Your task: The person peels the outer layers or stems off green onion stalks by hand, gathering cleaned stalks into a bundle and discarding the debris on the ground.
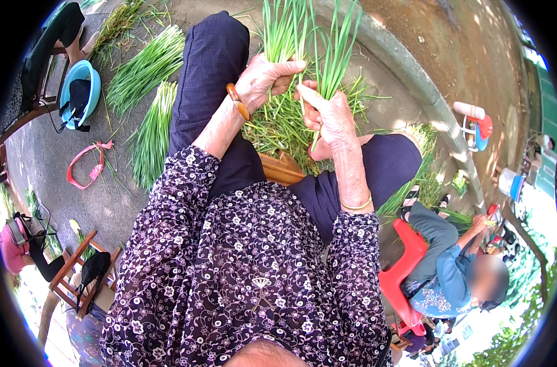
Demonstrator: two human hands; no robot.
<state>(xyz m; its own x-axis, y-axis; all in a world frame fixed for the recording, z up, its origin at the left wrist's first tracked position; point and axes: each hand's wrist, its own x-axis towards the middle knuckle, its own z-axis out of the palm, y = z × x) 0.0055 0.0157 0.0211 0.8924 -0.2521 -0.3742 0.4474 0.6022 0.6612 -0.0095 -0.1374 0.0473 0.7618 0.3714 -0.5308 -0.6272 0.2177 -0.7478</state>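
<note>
My left hand (270,79) grips a bunch of long green chives (283,34), leaves pointing away from me. Beside it, my right hand (328,113) holds a looser, smaller group of chives (334,64), their cut ends sticking out below the fingers. One thin stalk runs between both hands, pinched at my right thumb and fingertips. Beneath my hands, between my legs, lies a heap of loose trimmings and chive scraps (278,126). The edge of a wooden seat (281,169) shows under me.
Two chive bundles (145,66) (155,133) lie left of my leg, near a pink strap loop (89,167) and a light-blue basin (94,87) holding a black item. A concrete curb (411,78) curves at right. A person on a red plastic chair (400,270) handles greens.
</note>
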